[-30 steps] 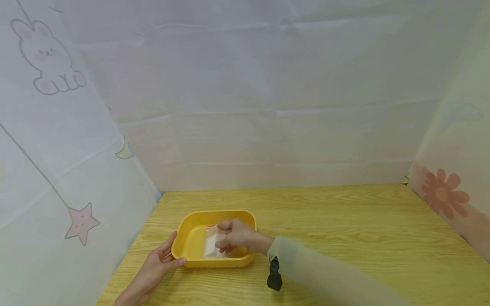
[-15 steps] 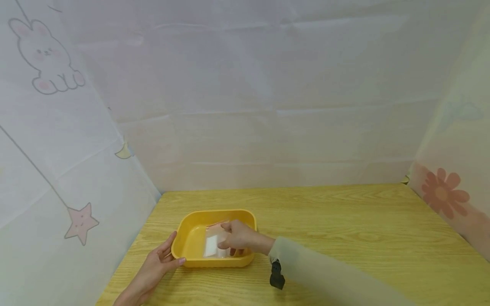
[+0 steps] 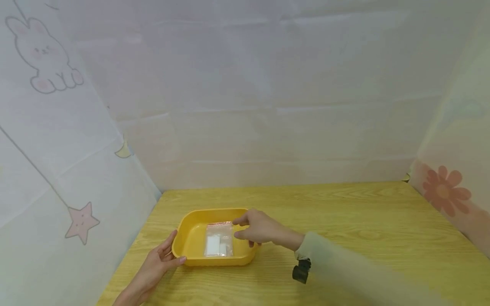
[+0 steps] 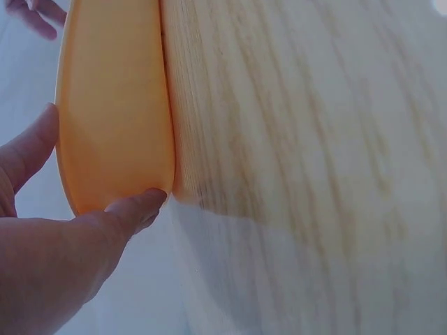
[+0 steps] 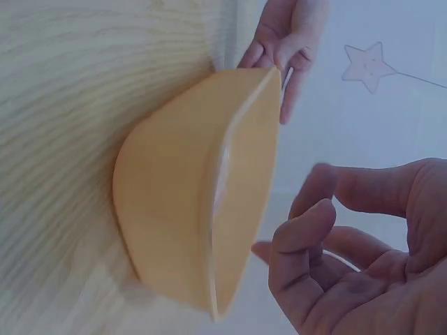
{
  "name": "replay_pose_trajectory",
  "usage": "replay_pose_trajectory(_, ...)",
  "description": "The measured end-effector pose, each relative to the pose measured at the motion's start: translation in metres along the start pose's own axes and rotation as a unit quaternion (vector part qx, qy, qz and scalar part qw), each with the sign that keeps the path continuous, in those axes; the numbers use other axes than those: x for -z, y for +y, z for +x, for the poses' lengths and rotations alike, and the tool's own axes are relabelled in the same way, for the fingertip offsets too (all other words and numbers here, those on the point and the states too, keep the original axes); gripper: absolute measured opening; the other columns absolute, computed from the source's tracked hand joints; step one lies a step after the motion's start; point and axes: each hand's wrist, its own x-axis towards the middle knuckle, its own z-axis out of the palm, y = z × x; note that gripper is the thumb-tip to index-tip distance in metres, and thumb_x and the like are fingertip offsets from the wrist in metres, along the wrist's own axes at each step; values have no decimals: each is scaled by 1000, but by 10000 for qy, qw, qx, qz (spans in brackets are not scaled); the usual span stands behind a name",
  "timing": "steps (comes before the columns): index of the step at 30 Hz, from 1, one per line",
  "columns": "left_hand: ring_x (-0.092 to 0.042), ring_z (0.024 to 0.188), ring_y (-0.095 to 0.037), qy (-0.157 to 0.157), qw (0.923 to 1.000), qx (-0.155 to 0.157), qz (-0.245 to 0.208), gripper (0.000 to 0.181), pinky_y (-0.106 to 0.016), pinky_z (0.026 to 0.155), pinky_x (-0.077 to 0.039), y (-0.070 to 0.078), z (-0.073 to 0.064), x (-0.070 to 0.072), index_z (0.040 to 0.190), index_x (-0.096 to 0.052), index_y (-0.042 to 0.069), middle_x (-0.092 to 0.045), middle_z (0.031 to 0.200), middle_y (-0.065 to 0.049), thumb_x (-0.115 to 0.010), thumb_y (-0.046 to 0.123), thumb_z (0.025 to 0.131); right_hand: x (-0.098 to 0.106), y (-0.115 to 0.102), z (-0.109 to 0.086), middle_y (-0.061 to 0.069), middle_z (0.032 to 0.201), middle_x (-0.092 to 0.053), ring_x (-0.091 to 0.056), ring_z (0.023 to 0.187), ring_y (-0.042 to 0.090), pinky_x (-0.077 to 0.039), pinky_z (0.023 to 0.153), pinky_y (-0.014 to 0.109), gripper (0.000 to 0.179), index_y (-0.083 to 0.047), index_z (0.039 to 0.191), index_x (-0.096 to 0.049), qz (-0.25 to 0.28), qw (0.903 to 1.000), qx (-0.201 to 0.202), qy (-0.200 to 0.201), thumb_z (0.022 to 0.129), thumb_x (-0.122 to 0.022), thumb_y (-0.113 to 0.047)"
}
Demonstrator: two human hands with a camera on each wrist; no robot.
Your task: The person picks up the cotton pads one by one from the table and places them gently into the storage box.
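Observation:
In the head view a yellow plastic basin (image 3: 195, 235) stands on the wooden table. Inside it lies a clear zip-lock bag (image 3: 219, 239) with a red strip along its top and white rectangular pieces in it; what these are cannot be made out. My left hand (image 3: 156, 264) grips the basin's front left corner, thumb at the front rim and fingers along the left side; the left wrist view shows this hand (image 4: 77, 244) against the outer wall. Over the basin's right side hovers my right hand (image 3: 264, 229), fingers loosely bent, holding nothing; in the right wrist view this hand (image 5: 356, 258) is apart from the rim.
The wood-grain table (image 3: 344, 238) stretches to the right of the basin. Pale cloth (image 3: 275, 106) hangs behind it and along both sides, printed with a rabbit (image 3: 46, 55), a star (image 3: 82, 222) and a flower (image 3: 445, 191). A black strap hangs at my right wrist.
My right hand has let go of the zip-lock bag and drawn back to the right and up. The bag now lies flat, more of it showing. My left hand stays on the basin.

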Motion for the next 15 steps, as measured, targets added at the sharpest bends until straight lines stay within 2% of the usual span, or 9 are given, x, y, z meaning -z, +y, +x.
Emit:
replay_pose_trajectory(6,-34,150,-41,21,10000,-12,-19,98,-37,104,-53,-2,0,2,170,-14,12,-15,172,-18,-78,8,97,37,16,-37,15,119,-76,-67,50,24,-40,42,26,39,5,135,-68,149,9995,223,145,103,-71,-16)
replay_pose_trajectory(10,-22,155,-42,168,9990,-83,405,96,-46,115,-42,2,-3,7,171,-13,19,-13,173,-20,-77,19,100,57,31,-62,18,121,-75,-65,48,23,-44,42,27,42,6,137,-67,-65,9985,310,441,104,-70,-19)
replay_pose_trajectory(13,-19,156,-44,530,9917,-321,1126,88,-53,118,-34,17,-7,11,171,-16,17,-15,173,-22,-71,33,104,70,39,-77,18,120,-75,-65,49,22,-49,44,30,40,5,136,-68,-274,9956,330,829,103,-71,-19)
replay_pose_trajectory(14,-24,155,-44,715,9867,-529,1362,82,-54,117,-36,25,-7,12,170,-23,13,-22,171,-23,-68,35,106,74,42,-81,17,118,-75,-65,50,21,-49,45,31,39,4,135,-69,-376,9938,336,988,103,-72,-18)
replay_pose_trajectory(15,-34,151,-43,942,9784,-780,1669,74,-53,115,-40,33,-7,11,166,-33,8,-33,167,-23,-66,37,107,78,44,-85,16,114,-76,-63,52,20,-50,46,31,38,3,134,-70,-544,9909,369,1174,102,-72,-17)
